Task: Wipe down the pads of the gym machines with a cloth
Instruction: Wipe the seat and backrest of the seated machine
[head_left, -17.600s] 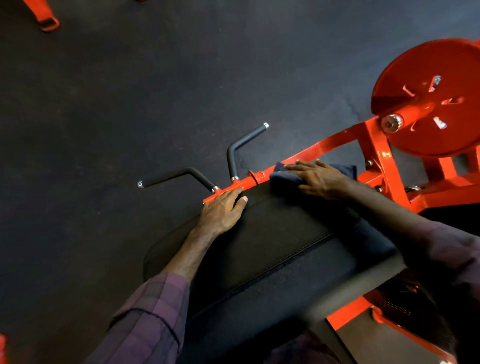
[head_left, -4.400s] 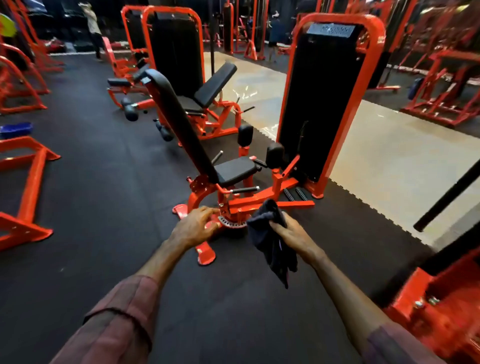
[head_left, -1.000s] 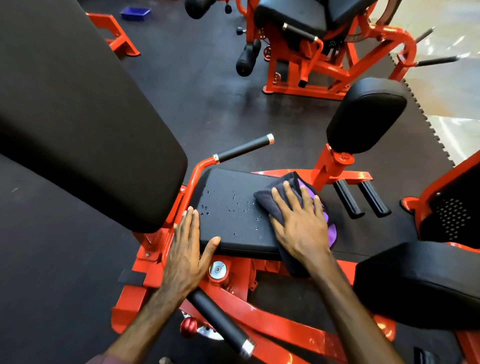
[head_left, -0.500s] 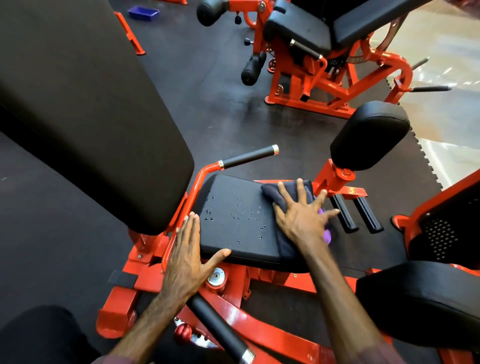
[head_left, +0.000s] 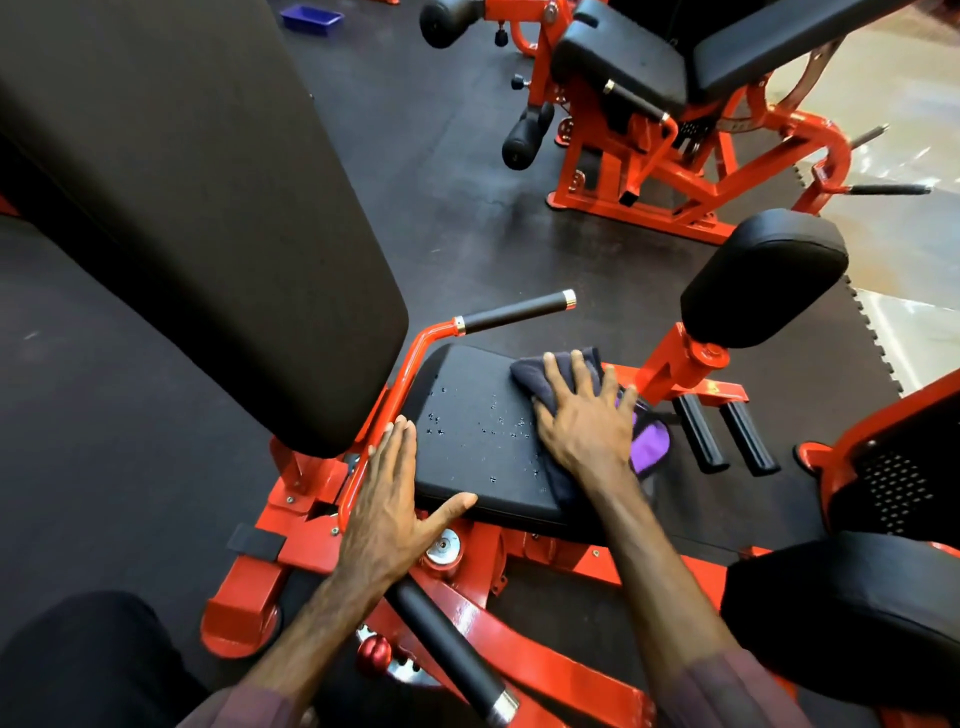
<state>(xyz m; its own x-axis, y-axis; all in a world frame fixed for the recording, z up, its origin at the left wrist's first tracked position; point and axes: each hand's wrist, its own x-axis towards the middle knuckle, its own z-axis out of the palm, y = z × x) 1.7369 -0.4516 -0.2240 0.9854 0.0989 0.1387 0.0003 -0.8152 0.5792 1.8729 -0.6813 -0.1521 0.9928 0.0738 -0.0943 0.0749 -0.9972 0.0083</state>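
Observation:
A black seat pad (head_left: 475, 441) of an orange machine lies below me, dotted with water drops. My right hand (head_left: 587, 421) presses flat, fingers spread, on a dark cloth (head_left: 537, 376) with a purple side (head_left: 649, 441) at the pad's right end. My left hand (head_left: 392, 506) rests flat on the pad's near left corner, thumb along the front edge. The large black back pad (head_left: 197, 208) leans over the seat at the left.
Two black leg pads stand at the right: a far one (head_left: 761, 275) and a near one (head_left: 852, 608). Black handles (head_left: 514, 310) (head_left: 452, 660) flank the seat. Another orange machine (head_left: 649, 114) stands behind. A blue tray (head_left: 311, 20) lies on the floor.
My right hand slid the cloth across the seat pad's right end, first away from me and then slightly back. My left hand stayed on the near left corner.

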